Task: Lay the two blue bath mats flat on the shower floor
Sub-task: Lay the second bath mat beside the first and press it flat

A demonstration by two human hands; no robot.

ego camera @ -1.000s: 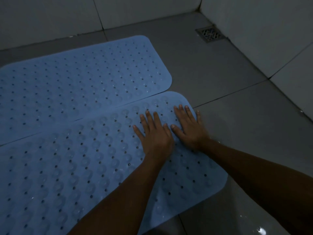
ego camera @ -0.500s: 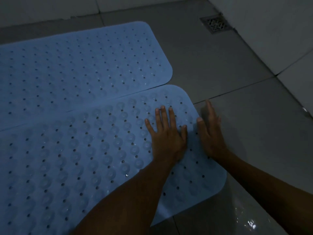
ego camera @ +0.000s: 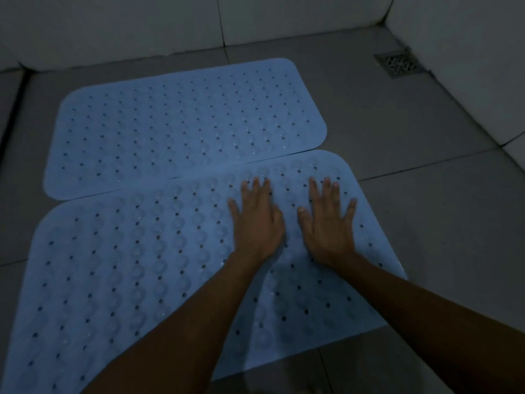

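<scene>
Two blue mats on the grey tiled floor (ego camera: 412, 155). The far mat (ego camera: 184, 129) lies flat, its near long edge meeting the far edge of the near mat (ego camera: 119, 265), which spreads toward the viewer. Left hand (ego camera: 257, 220) and right hand (ego camera: 329, 226) rest palm-down, fingers spread, on the near mat's right end, gripping nothing. Bare floor lies right of both mats, reaching the drain (ego camera: 399, 64) in the far right corner by the walls (ego camera: 468, 52).

2 blue bath mats — the far mat (ego camera: 184, 129) and the near mat (ego camera: 136, 265) — beside 1 floor drain (ego camera: 399, 64); 2 hands, the left hand (ego camera: 255, 220) and the right hand (ego camera: 329, 223).
</scene>
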